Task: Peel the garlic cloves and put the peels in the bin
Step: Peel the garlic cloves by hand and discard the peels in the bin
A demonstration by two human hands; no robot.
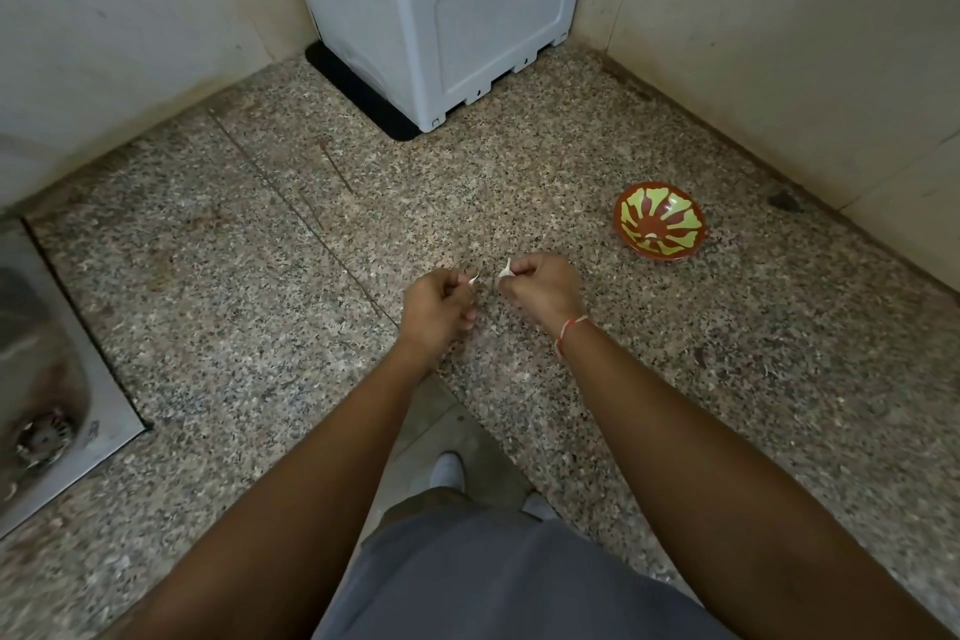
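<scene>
You are standing at a speckled stone counter (260, 244) that fits into a corner, with pale walls on two sides. A grey plastic box (441, 10) sits at the back on a black mat (358, 94). A steel sink (47, 379) with a round drain is at the left edge.

Both of your hands are out over the middle of the counter, close to each other but not touching. Your left hand (439, 309) has its fingers curled in, and its fingertips pinch a small white bit of garlic peel (472, 279) — thin and papery, poking out at the top. Your right hand (540, 288) is curled too, and pinches a white garlic clove (505, 270) that sticks out toward the left hand. It is too small to tell how much skin is on it. A red thread band (569, 335) goes round your right wrist.

A red bowl (660, 224) with yellow-green shapes sits on the counter to the right of your right hand — near, but apart from it. Something small and pale lies inside.
</scene>
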